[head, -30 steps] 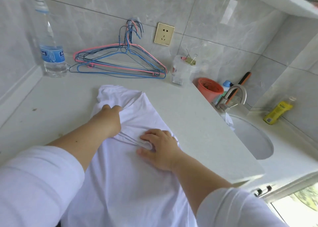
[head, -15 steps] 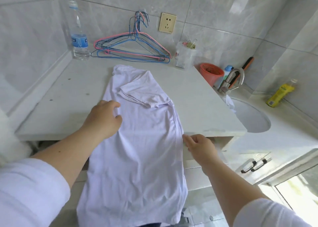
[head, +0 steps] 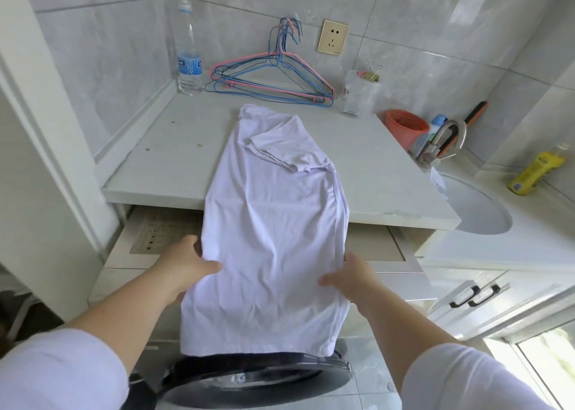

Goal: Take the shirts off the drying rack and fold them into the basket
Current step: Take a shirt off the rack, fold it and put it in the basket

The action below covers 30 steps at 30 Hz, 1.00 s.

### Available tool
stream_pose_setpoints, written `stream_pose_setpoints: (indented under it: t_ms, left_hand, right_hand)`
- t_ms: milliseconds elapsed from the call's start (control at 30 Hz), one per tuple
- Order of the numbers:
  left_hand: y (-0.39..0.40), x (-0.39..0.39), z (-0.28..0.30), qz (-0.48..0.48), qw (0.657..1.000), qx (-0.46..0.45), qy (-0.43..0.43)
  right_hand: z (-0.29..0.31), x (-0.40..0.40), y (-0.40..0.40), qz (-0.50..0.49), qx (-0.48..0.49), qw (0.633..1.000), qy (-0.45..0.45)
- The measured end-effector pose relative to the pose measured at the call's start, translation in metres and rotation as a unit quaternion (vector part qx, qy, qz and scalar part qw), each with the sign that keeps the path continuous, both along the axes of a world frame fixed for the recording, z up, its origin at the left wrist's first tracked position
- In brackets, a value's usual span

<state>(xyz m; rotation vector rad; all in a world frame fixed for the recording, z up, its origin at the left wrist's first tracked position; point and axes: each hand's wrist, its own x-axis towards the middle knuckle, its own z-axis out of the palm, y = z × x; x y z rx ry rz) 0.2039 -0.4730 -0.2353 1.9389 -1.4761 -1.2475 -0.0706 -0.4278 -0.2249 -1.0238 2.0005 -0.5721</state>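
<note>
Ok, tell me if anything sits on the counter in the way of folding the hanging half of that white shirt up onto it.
Nothing visible does. Both hands, left and right, grip the white cotton shirt by its side edges. The pale stone counter around it is bare; the wire hangers lie beyond the collar.

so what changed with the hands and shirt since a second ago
Both hands left the folded sleeves and came down to the hanging part of the shirt: left hand and right hand now grip its side edges. The shirt's top stays on the counter; hangers unmoved.
</note>
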Motion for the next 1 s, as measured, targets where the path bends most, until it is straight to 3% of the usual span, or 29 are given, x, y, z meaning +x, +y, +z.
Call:
stream_pose_setpoints:
  t_ms: [200,367,500,633,767,1000]
  left_hand:
    - [0.015,0.0,0.001,-0.056,0.996,0.023,-0.067]
    - [0.036,0.001,0.024,-0.075,0.997,-0.028,0.0]
    - [0.046,0.003,0.049,-0.059,0.991,-0.118,-0.032]
    - [0.036,0.004,0.074,0.039,0.976,-0.198,0.086]
    - [0.013,-0.003,0.101,0.057,0.95,-0.265,0.155]
    - [-0.061,-0.019,0.127,0.06,0.934,-0.27,0.227]
  right_hand:
    - [0.0,-0.006,0.027,0.021,0.006,1.0,0.017]
    - [0.014,-0.016,0.04,-0.011,-0.067,0.995,-0.072]
    - [0.031,-0.029,0.047,-0.013,-0.15,0.979,-0.134]
    - [0.059,-0.037,0.039,-0.037,-0.25,0.937,-0.243]
    - [0.089,-0.033,0.011,-0.03,-0.315,0.903,-0.291]
    - [0.112,-0.04,-0.082,-0.058,-0.342,0.905,-0.248]
